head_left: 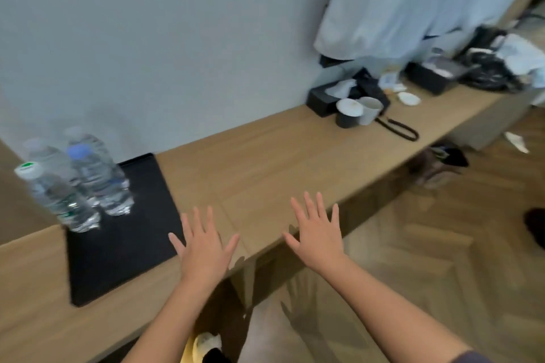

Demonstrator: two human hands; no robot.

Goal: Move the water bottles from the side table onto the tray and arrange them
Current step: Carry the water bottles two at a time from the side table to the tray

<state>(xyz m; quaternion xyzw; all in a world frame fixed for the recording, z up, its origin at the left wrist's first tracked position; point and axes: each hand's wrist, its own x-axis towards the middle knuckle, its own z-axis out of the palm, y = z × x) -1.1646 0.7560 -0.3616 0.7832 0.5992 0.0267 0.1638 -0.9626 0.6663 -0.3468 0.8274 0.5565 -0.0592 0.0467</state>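
Far left: four water bottles (79, 180) clustered upright on the rear left corner of a black tray (124, 247), two rows touching, nearest one capped white with a green mark, another capped blue; labels blurred — no brand or writing legible. Tray lying flat on a long wooden counter (265, 162), most of its surface bare. Centre: left hand (203, 247) spread flat, fingers apart, palm down, holding nothing, at the tray's right edge near the counter front. Further right: right hand (317, 233) likewise splayed and empty, over the counter's front edge, well apart from the bottles. Far right: paper cups (358, 110), a black tissue box (321, 97) and clutter. Step judged: transfer apparently complete, hands free — arranging possibly remaining, calling for a reach leftward to space the bottles.
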